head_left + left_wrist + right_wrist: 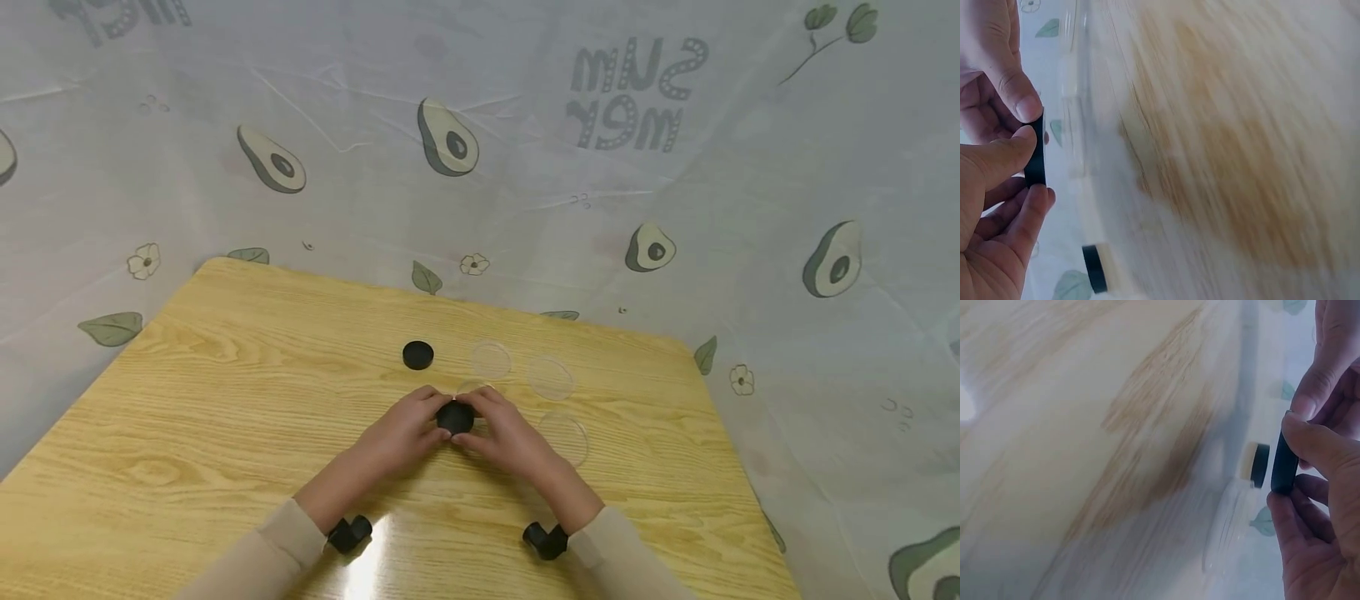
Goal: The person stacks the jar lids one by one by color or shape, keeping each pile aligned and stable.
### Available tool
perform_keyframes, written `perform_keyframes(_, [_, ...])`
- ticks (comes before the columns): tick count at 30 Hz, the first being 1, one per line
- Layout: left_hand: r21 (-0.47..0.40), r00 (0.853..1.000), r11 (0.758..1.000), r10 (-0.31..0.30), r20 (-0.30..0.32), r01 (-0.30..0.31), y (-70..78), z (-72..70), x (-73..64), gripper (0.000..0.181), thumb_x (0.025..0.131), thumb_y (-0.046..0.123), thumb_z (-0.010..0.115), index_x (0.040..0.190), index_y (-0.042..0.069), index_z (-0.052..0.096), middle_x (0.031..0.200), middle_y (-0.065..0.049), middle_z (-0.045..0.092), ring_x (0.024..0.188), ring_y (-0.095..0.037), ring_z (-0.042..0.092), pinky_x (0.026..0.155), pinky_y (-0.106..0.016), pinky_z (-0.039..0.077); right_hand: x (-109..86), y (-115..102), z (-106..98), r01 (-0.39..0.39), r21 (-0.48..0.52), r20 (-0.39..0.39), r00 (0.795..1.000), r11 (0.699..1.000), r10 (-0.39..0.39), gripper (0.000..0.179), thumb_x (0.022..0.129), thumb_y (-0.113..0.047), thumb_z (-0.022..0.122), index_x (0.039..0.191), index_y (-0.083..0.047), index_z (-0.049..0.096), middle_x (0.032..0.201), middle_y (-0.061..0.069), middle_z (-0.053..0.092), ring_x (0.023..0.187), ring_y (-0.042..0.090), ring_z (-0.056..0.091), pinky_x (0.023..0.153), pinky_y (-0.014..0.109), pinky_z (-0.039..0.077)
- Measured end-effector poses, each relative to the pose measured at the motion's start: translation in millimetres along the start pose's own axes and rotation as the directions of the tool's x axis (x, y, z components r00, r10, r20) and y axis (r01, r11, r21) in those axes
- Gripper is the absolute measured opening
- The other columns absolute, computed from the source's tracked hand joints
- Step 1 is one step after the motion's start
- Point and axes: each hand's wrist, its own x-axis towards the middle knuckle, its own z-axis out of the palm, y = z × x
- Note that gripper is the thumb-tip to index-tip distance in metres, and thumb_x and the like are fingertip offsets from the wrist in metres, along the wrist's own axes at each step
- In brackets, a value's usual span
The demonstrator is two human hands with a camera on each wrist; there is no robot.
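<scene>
Black disc [455,419] between left and right fingers [1034,205]

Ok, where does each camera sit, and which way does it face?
Head: on the person's head, facing forward and down; left hand, right hand and sleeves show over the table.
Left wrist: on that wrist, facing its hand's work; both hands show.
Right wrist: on that wrist, facing its hand's work; both hands show.
Both wrist views share the held black disc.
</scene>
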Motion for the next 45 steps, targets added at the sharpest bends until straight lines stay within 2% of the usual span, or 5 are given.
perform_keyframes(15, [0.024,0.999,0.999,-0.046,-0.015,0.046,-27.1,-18.1,-13.7,0.048,0.094,0.011,0.078,0.137,-0.004,0.063,0.128,-0.016,0.067,0.118,-0.031,0.069,0.098,-0.043,0.058,24.6,-17,24,-0.015,0.0,0.006,1.0,1.0,0.015,0.053,0.098,-0.023,0.076,0.144,-0.003,0.058,0.134,0.012,0.06,0.124,0.026,0.063,0.104,0.04,0.056])
perform_keyframes(22, [0.035,0.999,0.999,-0.034,-0.025,0.035,-38.8,-25.2,-17.1,0.047,0.093,0.009,0.078,0.135,-0.007,0.064,0.124,-0.018,0.068,0.114,-0.033,0.069,0.096,-0.044,0.059,36.0,-21,31,-0.019,0.006,0.03,0.999,1.0,0.019,0.053,0.099,-0.023,0.075,0.145,-0.004,0.057,0.134,0.012,0.059,0.125,0.026,0.063,0.105,0.038,0.055])
perform_keyframes(28, [0.038,0.999,0.999,-0.03,-0.019,0.031,-45.2,-28.1,-18.0,0.047,0.093,0.009,0.079,0.134,-0.007,0.064,0.122,-0.018,0.069,0.114,-0.032,0.069,0.097,-0.044,0.058,43.1,-22,36,-0.034,-0.019,0.042,0.999,0.999,0.035,0.054,0.099,-0.027,0.074,0.146,-0.006,0.058,0.137,0.011,0.06,0.126,0.025,0.062,0.106,0.039,0.054])
perform_keyframes(36, [0.048,0.997,0.995,-0.082,-0.007,0.082,-51.7,-31.4,-18.1,0.046,0.094,0.009,0.078,0.134,-0.008,0.064,0.123,-0.019,0.068,0.115,-0.034,0.069,0.098,-0.046,0.058,53.4,-23,42,-0.019,-0.035,0.048,0.999,0.999,0.021,0.054,0.1,-0.027,0.074,0.146,-0.005,0.057,0.14,0.011,0.06,0.128,0.024,0.062,0.109,0.038,0.052])
perform_keyframes(45, [0.023,0.996,0.996,-0.089,0.0,0.089,-60.4,-32.6,-16.7,0.045,0.094,0.007,0.077,0.134,-0.01,0.063,0.122,-0.022,0.068,0.113,-0.037,0.069,0.098,-0.049,0.058,59.6,-23,48,-0.049,-0.039,0.048,0.998,0.998,0.051,0.054,0.099,-0.028,0.074,0.145,-0.005,0.058,0.14,0.011,0.06,0.126,0.022,0.06,0.107,0.036,0.052])
